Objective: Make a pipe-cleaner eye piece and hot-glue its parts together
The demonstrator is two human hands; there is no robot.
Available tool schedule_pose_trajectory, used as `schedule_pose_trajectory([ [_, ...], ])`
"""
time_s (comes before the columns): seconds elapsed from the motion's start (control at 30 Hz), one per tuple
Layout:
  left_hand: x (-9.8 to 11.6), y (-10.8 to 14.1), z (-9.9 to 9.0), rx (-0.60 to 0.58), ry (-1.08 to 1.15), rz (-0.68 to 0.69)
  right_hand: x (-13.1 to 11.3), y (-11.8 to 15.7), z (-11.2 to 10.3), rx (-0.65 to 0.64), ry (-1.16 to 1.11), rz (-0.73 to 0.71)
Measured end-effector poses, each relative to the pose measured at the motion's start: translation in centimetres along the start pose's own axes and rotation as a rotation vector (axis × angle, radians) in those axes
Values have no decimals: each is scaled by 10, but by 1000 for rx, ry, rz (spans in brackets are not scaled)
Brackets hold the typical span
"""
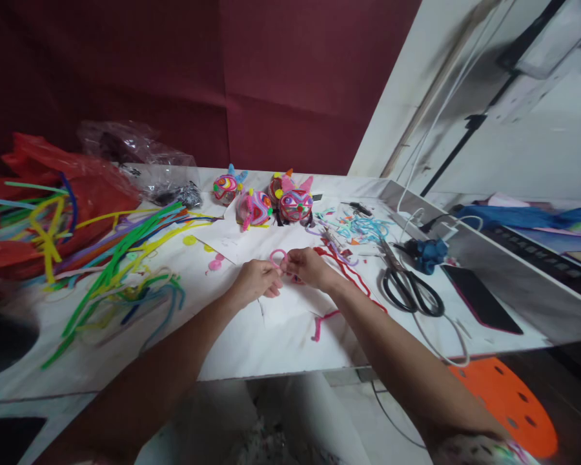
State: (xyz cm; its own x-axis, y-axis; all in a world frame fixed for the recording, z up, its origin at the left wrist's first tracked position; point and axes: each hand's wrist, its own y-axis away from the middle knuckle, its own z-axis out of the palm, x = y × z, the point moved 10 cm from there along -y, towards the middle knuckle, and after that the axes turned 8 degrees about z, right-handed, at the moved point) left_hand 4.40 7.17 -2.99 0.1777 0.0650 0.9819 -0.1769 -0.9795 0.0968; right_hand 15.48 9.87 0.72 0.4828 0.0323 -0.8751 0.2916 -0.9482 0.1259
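Pink loop (277, 250) pinched at right hand (308, 266)'s fingertips; left hand (255, 281) near, grip unclear.

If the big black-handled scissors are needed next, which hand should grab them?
Probably the right hand: the scissors lie on its side, and the left hand would have to cross the right arm. Both hands are at the pink loop, though.

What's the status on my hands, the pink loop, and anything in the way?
Right hand pinching pink loop. Left hand close beside, grip unclear. Scissors off to the right, apart from both hands.
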Motion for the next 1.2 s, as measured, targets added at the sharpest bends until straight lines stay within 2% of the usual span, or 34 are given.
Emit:
schedule_pose_trajectory([
  [0.17, 6, 2, 1, -85, -141, 55, 0, -1, 5, -124, -40, 71],
  [0.4, 9, 2, 4, -186, -395, 94, -4, -2, 13, -262, -97, 83],
  [0.53, 10, 2, -3, -208, -513, 120, 5, -3, 16, -338, -72, 141],
  [0.7, 32, -4, -26, -103, -752, 342, 15, -4, 20, -417, 137, 257],
  [0.77, 39, -4, -24, -126, -752, 457, 16, -5, 22, -442, 238, 281],
  [0.9, 45, -1, -8, -248, -757, 633, 14, -8, 28, -486, 345, 305],
  [1.07, 44, 2, 0, -274, -941, 720, 6, -10, 28, -477, 457, 300],
  [1.13, 39, 1, 0, -285, -1000, 719, -2, -11, 17, -407, 515, 257],
  [1.2, 33, 0, 0, -297, -1053, 707, -13, -11, -3, -269, 621, 162],
])
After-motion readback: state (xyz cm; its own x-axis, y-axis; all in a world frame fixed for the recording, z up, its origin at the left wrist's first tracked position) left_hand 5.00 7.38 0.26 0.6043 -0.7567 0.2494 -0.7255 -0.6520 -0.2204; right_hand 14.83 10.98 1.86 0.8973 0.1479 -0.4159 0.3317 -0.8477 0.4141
